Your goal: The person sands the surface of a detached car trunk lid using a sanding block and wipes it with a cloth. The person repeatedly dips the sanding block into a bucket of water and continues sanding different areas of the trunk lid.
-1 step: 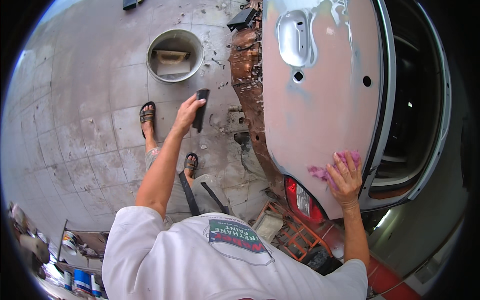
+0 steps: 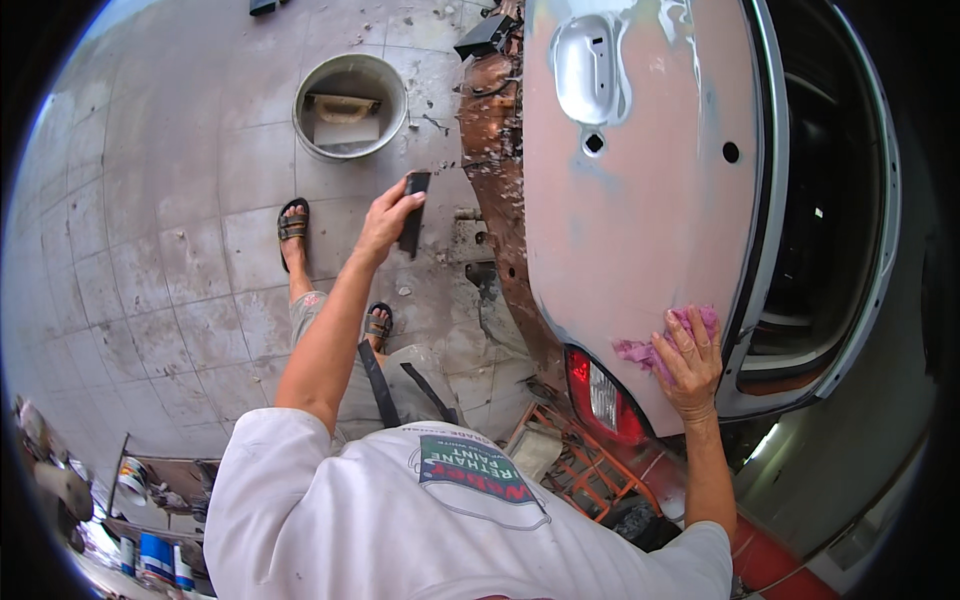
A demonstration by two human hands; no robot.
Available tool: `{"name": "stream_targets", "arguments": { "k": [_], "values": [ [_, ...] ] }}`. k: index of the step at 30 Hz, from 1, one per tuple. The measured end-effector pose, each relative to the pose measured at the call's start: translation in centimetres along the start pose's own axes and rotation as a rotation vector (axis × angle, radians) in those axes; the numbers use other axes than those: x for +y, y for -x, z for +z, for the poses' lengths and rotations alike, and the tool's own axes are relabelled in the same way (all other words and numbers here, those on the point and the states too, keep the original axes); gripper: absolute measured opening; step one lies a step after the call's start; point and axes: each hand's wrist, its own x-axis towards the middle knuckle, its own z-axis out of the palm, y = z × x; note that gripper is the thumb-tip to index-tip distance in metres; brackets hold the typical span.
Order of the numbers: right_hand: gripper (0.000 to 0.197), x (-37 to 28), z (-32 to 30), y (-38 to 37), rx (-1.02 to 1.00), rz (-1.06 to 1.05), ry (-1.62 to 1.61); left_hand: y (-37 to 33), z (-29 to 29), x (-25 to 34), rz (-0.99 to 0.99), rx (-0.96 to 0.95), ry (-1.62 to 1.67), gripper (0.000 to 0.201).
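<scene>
The left hand (image 2: 385,220) is closed, thumb and fingers gripping the upper part of a dark, flat, rectangular block (image 2: 416,215). The block is held up over the grey tiled floor (image 2: 180,240), on the left side of a vehicle's pinkish-beige body panel (image 2: 640,240) and apart from it; its long edge runs roughly in line with the panel.

The right hand (image 2: 688,370) is open and laid flat, fingers extended and slightly parted, over a crumpled pink cloth (image 2: 637,352). The cloth lies against the lower right portion of the panel, near the dark window edge, and shows on both sides of the fingers. Whether the fingers grip it underneath cannot be told.

Just beside the panel's lower end is a red-and-clear tail light (image 2: 606,397). The upper part bears a bare silver oval recess (image 2: 585,70). A brown, white-spattered covering (image 2: 497,190) runs along the panel's left edge.

On the floor, beyond the left hand, stands a round grey bucket (image 2: 348,74) containing a tan, block-like item (image 2: 342,108). An orange metal frame (image 2: 625,497) lies below the tail light.
</scene>
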Motion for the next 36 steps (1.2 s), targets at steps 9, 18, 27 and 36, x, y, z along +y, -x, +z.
{"name": "stream_targets", "arguments": {
  "k": [9, 18, 27, 36],
  "values": [
    [0.044, 12.7, -3.2, -8.9, 0.208, -0.142, 0.038, 4.8, 18.7, -0.3, 0.403, 0.242, 0.015, 0.08],
    [0.097, 14.7, -2.9, -15.9, 0.18, -0.128, 0.151, 2.1, 23.2, -3.0, 0.532, 0.371, 0.012, 0.067],
    [0.119, 14.8, -3.2, -17.0, 0.127, -0.208, 0.12, 6.0, 25.0, -4.6, 0.532, 0.4, -0.072, 0.068],
    [0.126, 14.5, -3.2, -17.6, 0.13, -0.215, 0.172, -9.5, 19.8, 5.7, 0.601, 0.411, -0.051, 0.067]
  ]
}}
